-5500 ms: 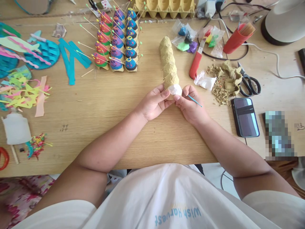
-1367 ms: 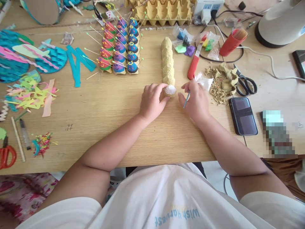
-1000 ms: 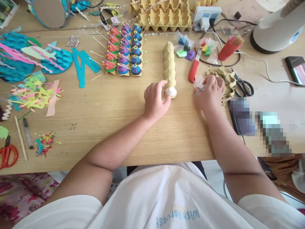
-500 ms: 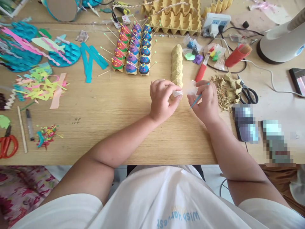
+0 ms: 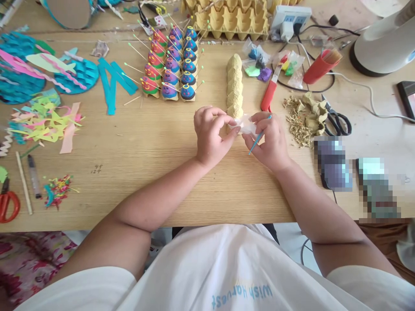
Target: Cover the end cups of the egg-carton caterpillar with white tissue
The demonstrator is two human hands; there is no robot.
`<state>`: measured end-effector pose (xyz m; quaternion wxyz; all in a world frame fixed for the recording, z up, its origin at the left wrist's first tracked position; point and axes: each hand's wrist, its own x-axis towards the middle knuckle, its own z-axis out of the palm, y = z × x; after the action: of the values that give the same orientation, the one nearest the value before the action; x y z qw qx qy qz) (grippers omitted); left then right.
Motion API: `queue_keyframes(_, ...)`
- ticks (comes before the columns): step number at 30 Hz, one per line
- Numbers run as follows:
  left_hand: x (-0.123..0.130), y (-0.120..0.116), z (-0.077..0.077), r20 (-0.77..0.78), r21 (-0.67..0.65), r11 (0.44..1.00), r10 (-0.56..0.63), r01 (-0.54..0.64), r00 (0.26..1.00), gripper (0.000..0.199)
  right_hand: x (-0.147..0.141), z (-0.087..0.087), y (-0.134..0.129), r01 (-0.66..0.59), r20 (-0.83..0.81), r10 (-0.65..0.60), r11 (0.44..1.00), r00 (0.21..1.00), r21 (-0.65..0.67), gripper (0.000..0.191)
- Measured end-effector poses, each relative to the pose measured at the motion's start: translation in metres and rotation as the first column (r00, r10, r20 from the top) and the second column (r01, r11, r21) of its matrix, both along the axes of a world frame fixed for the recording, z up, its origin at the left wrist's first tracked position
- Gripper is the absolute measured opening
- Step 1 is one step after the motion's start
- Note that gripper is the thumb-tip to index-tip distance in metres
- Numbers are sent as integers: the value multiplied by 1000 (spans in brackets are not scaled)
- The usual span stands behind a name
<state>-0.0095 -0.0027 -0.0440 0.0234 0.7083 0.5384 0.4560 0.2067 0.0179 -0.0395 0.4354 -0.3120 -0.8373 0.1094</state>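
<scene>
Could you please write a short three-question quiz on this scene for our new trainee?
1. True or false: the right hand holds a thin blue stick.
2. What lies between the red-handled knife and the black-handled scissors? a) a lamp; b) cardboard scraps; c) a mirror.
3. How many rows of painted cups stand left of the bare yellow strip?
Key: 1 true; 2 b; 3 three.

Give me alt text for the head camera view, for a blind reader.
The left hand and right hand pinch a crumpled white plastic bag at the near end of a bumpy yellow egg-carton strip; the right also holds a thin blue stick. Three painted egg-carton strips stand left.
</scene>
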Motion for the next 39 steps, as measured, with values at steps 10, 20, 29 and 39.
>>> queue_keyframes(10,-1,2,-3,75,-50,997,-55,59,996,32,-4,2,-3,86,17,-84,984,996,-156,25)
queue_keyframes(20,1,0,5,148,-123,967,-207,225,967,33,-4,8,-5,139,-4,-142,971,990,-193,26)
queue_keyframes(29,-4,0,4,92,-89,976,-190,198,977,30,1,1,0,36,-57,-49,976,997,-216,36)
queue_keyframes(39,2,0,7,90,-107,958,-259,268,962,22,2,10,-3,81,12,-80,964,997,-253,30)
